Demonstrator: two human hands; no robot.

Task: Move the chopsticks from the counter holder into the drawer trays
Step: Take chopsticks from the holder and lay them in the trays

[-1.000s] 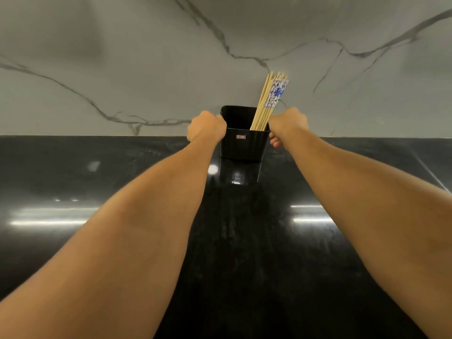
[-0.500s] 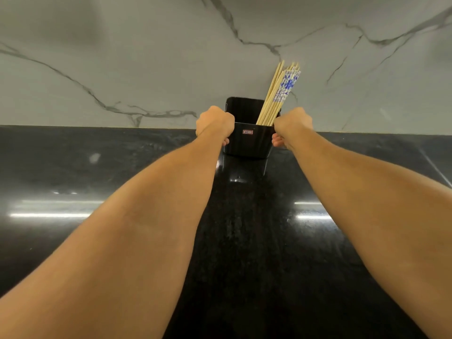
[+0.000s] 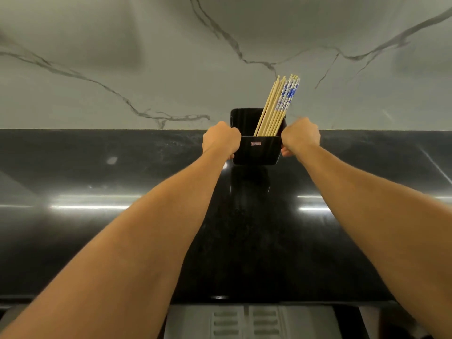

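Your left hand point(image 3: 221, 138) and right hand point(image 3: 301, 135) each curl round one side of the black holder point(image 3: 256, 152), gripping it at the back of the glossy black worktop point(image 3: 97, 167) by the veined marble wall point(image 3: 146, 57). The chopsticks point(image 3: 276, 111) lean inside it towards its right. Your fingers are mostly hidden behind the knuckles, and a grey slotted tray point(image 3: 247, 321) is cut off at the bottom edge.

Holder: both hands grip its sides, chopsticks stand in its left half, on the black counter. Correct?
No: the head view shows the chopsticks in the right half of the holder. The left hand and right hand do grip its sides, on the black counter.
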